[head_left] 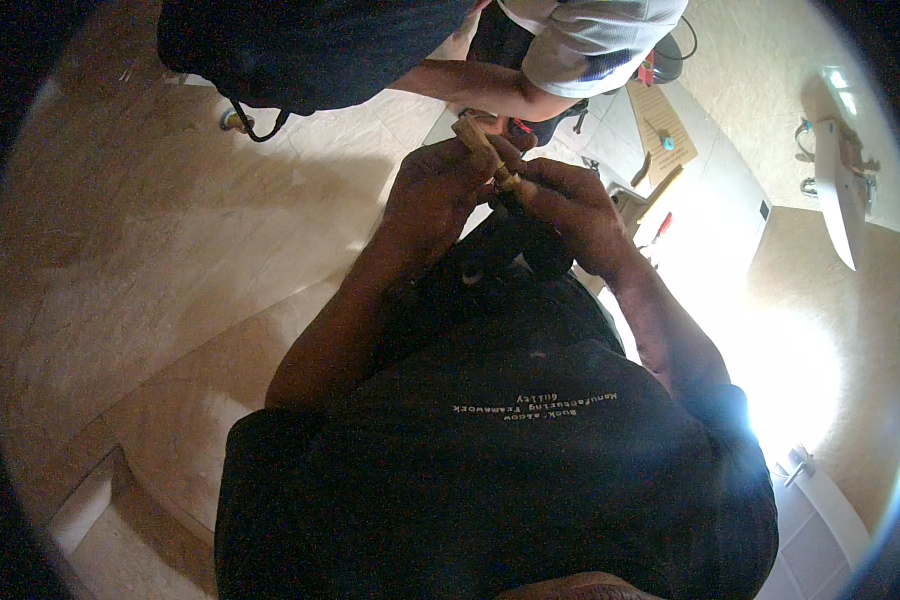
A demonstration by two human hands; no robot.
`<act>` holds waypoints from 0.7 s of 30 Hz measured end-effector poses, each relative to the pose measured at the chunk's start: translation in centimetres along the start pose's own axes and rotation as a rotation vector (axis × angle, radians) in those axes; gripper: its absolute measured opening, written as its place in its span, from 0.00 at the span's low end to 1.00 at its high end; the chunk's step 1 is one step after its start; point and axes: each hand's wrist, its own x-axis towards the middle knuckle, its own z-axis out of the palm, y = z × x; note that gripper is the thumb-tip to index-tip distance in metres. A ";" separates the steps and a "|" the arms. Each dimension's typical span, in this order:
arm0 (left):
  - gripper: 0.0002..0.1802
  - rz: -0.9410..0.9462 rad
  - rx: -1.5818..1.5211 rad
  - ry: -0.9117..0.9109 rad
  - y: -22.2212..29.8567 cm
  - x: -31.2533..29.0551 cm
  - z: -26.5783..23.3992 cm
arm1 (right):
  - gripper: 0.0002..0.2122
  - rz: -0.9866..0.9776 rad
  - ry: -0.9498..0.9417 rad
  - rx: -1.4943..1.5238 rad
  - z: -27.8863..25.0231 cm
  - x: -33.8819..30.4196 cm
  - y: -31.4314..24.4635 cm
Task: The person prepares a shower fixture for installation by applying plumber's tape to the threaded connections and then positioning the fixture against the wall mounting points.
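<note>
My left hand (pixel 435 190) is closed around a narrow yellowish-tan piece (pixel 480 145) that slants between both hands. Its lower end looks brass-coloured and knobbed, but the exact kind is hard to make out. My right hand (pixel 575 205) pinches that lower end, fingers curled against it. Just beyond my hands, a co-worker's bare forearm (pixel 480 88) reaches across, its hand partly hidden behind mine and near a dark object with red on it.
The co-worker's dark clothing (pixel 310 50) and a white sleeve (pixel 600 45) fill the top. To the right lie a brown cardboard sheet (pixel 660 120) with a small blue ring (pixel 668 144) and a red-handled tool (pixel 664 224). A white washbasin (pixel 835 185) juts from the wall beside glaring light.
</note>
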 end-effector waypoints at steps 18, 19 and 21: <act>0.14 -0.084 0.243 0.047 -0.1 -0.1 -0.5 | 0.18 -0.155 0.077 -0.467 1.8 0.0 -0.7; 0.14 -0.040 0.307 0.054 -0.2 -0.3 -0.7 | 0.18 -0.155 0.075 -0.466 1.8 0.2 -0.5; 0.16 0.142 0.762 -0.015 0.5 -0.2 -0.9 | 0.19 -0.123 0.072 -0.482 1.7 0.5 0.0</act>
